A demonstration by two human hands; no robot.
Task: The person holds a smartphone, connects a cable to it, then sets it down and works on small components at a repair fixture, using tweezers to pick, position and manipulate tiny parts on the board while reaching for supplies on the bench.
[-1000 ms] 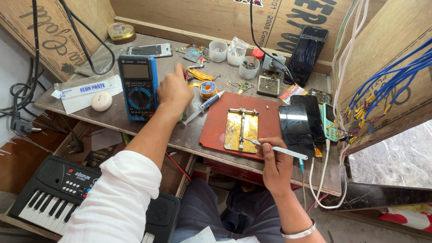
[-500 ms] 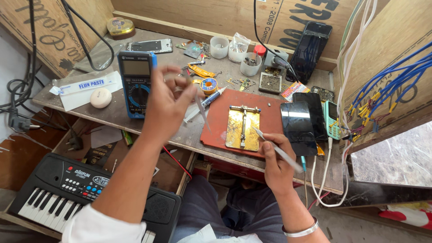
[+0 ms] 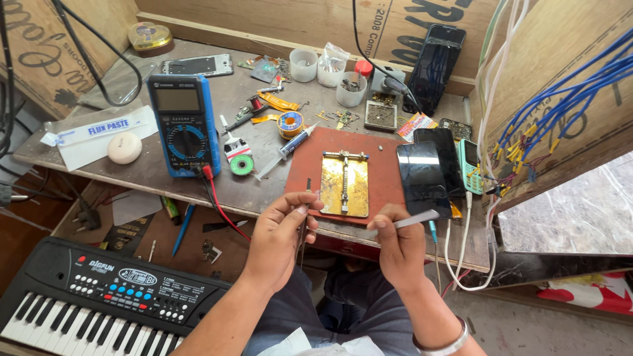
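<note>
The front edge of the workbench (image 3: 264, 198) offers a bare strip between the blue multimeter (image 3: 183, 124) and the red work mat (image 3: 343, 178), partly crossed by a syringe (image 3: 287, 149) and a red test lead (image 3: 221, 204). Right of the mat, stacked phones (image 3: 428, 173) and hanging white cables (image 3: 461, 244) block passage. The rear of the bench is crowded with plastic cups (image 3: 326, 69) and loose small parts.

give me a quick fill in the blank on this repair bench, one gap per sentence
1. The left hand pinches a thin dark ____.
2. The right hand holds silver ____.
3. The brass holder lies on a ____ mat.
4. The multimeter has a ____ casing.

Missing words: probe; tweezers; red; blue
</note>
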